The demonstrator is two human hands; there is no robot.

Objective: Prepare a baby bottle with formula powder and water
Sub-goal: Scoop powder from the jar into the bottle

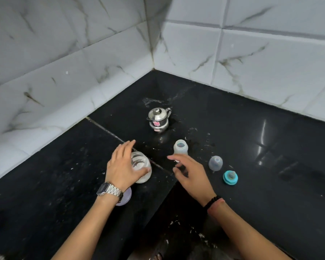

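Currently, working from left to right: the black counter (251, 147) sits in a corner of white marbled wall tile (64, 72), its surface flecked with pale specks and smears. At lower left a pale lilac lid (127, 197) lies flat on the counter, mostly hidden under the left wrist, which carries a metal watch (109, 190). The left hand (123, 166) is laid over the near side of a clear jar (142, 168), fingers extended and fairly straight across its rim and the thumb against its side; the grip is not a curled one, and whether the palm presses the glass cannot be told. The jar stands upright and uncovered, with white powder in its lower part and what appears to be a scoop inside, though this is blurred. Behind it, nearer the corner, a small steel pot (159, 119) with a knobbed lid and a side handle stands alone, well apart from the other items. The bottle (180, 147) stands upright and uncovered toward the middle, just beyond the right hand (190, 175). That hand hovers above the counter, fingers spread and loosely bent, holding nothing and not touching the bottle; a dark bead bracelet (212, 201) circles the wrist. Right of the hand a translucent cap (215, 163) stands on the counter, and just beside it, nearer the front edge, rests a teal collar (230, 177) with the teat seated in it.
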